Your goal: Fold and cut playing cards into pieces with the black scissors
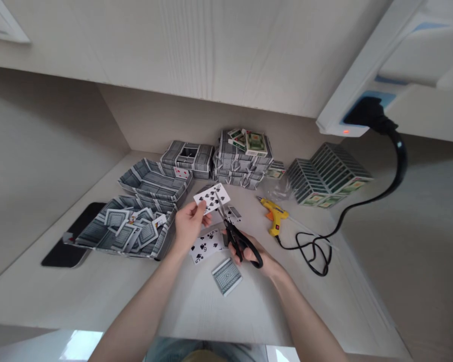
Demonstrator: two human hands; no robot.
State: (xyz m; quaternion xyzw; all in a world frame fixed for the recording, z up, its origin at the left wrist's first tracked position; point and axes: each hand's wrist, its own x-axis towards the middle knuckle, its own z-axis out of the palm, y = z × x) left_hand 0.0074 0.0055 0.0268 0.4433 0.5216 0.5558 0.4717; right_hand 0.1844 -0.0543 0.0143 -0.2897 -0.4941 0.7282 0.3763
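My left hand [190, 221] pinches a spade playing card [212, 197], face up, above the table. My right hand [249, 251] is wrapped round the black handles of a pair of scissors [233, 232]. The parted blades point up at the card's right part; whether they have cut into it I cannot tell. Below my hands lie face-up spade cards [204, 247], partly covering one another, and nearer to me a face-down card piece [227, 276]. Another cut-looking piece [234, 213] lies just beyond the scissors.
At left, a card-built tray [98, 240] holding loose cards overlaps a black phone-like slab [66, 251]. Behind stand another tray [151, 183] and card-built boxes [241, 158]. A yellow glue gun [275, 215] with a black cable [317, 246] and stacked card packs [328, 176] stand right.
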